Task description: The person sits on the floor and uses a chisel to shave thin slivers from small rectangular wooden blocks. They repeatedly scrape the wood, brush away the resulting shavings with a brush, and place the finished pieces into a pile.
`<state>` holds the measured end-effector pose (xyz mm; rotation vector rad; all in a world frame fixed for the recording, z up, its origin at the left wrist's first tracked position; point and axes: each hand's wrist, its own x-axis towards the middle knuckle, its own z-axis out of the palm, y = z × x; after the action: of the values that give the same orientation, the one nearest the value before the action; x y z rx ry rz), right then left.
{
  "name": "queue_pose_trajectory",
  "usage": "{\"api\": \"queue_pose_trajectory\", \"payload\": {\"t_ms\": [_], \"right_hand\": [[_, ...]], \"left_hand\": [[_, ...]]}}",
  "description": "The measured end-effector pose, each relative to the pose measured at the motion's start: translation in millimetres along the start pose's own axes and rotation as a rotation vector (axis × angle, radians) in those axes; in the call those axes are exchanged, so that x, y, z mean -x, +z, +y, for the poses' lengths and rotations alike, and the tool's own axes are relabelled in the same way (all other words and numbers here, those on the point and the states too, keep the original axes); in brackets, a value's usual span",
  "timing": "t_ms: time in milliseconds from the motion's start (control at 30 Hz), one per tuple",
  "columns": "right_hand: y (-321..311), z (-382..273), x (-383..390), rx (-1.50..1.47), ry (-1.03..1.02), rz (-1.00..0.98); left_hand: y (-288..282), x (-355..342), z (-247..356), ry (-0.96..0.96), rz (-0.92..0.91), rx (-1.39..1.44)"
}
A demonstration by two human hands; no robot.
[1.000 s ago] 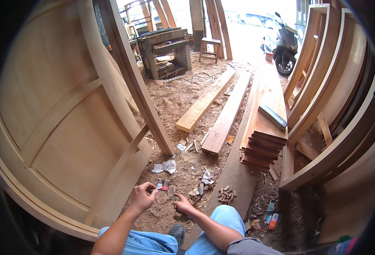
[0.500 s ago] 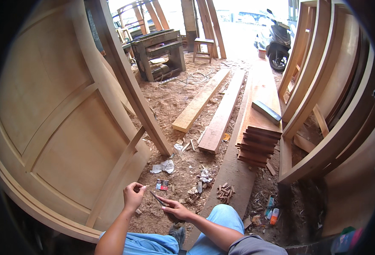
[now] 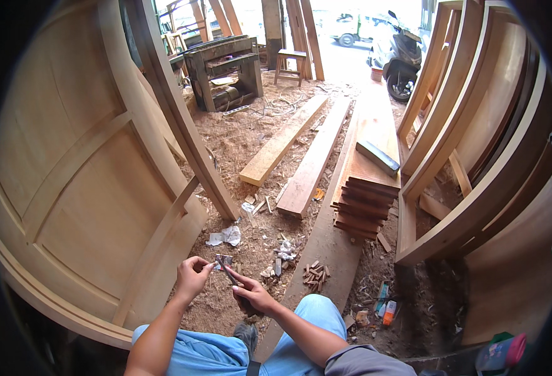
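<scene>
My left hand [image 3: 192, 277] is closed, its thumb and fingertips pinching a tiny pale piece [image 3: 214, 265] too small to name. In my right hand [image 3: 257, 296] is a narrow dark blade-like tool [image 3: 229, 273], slanting up and left so that its tip comes close to the pinched piece. Whether tip and piece touch, I cannot tell. Something dark brown hangs under the right palm, mostly hidden. Behind the tool tip lies a small printed packet [image 3: 224, 259], partly covered. To the right of my hands, short wooden pegs [image 3: 315, 276] lie heaped on a flat board [image 3: 291, 299].
Stacked reddish boards [image 3: 363, 210] carry a dark grey block [image 3: 377, 158]. Two long timbers [image 3: 285, 141] [image 3: 316, 156] lie on the shaving-strewn floor. A panelled door [image 3: 94, 213] leans at left, wooden frames [image 3: 442, 232] at right. Farther off are a machine stand [image 3: 222, 75], stool [image 3: 290, 66] and scooter [image 3: 402, 62].
My two hands have come closer together, the tool tip rising nearer the left fingertips. The whole view has shifted, so the floor things appear farther left and higher. A vehicle now shows outside.
</scene>
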<state>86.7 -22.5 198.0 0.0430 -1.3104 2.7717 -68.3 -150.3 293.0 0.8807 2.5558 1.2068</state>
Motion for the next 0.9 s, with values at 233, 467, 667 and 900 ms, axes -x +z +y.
{"api": "queue_pose_trajectory", "payload": {"t_ms": [233, 467, 667, 900], "right_hand": [[6, -4, 5, 0.174, -0.082, 0.039], [9, -6, 17, 0.074, -0.045, 0.114], [-6, -18, 5, 0.013, -0.017, 0.443], [-38, -27, 3, 0.055, -0.062, 0.601]], "left_hand": [[4, -6, -7, -0.009, 0.034, 0.069], [14, -12, -19, -0.048, -0.071, 0.191], [8, -2, 2, -0.068, -0.185, 0.146], [5, -5, 14, -0.030, -0.071, 0.215]]}}
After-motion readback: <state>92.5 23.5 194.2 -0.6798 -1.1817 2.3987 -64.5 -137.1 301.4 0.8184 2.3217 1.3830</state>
